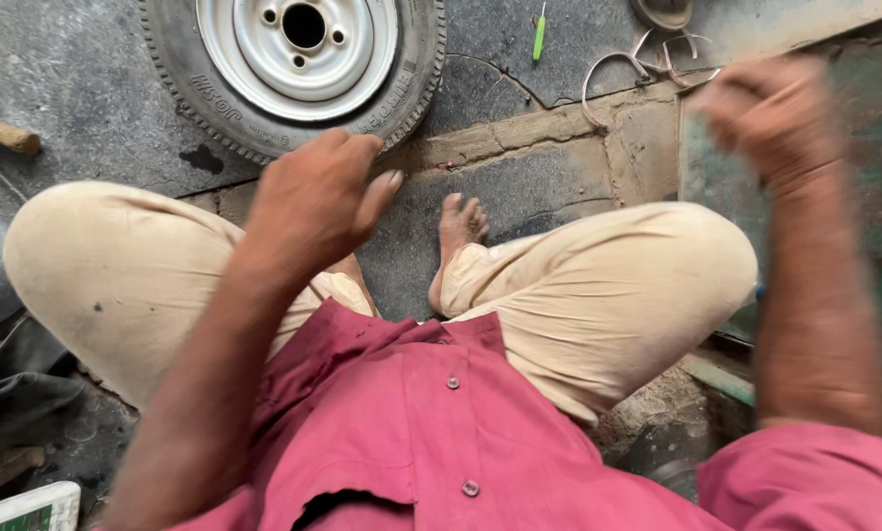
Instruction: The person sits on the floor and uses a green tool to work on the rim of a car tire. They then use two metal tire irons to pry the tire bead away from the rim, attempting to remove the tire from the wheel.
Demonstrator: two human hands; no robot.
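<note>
At the far left a wooden stick [3, 131] lies on the concrete floor [87, 108]. I squat over that floor, knees wide in my tan trousers [598, 295], my bare foot [457, 241] flat between them.

My left hand [315, 202] hangs just in front of the tyre [416, 69], fingers curled loosely together and gripping nothing. The tyre lies flat on the ground ahead of me, mounted on its pale steel rim [298, 49], partly cut off by the top edge of the view. I judge it heavy and stiff, the rubber grippy with its ribbed tread, the metal smoother. The nearest place to take hold is the tread edge closest to my knuckles, or the lip where rim meets rubber.

Further right a thin green tool [539, 37] rests on the floor, then a tangle of wire loops [647, 64]. My right hand [770, 118] is raised and blurred, bunched like a fist; I cannot tell whether something is in it. It hovers before a green metal surface [854, 206].
</note>
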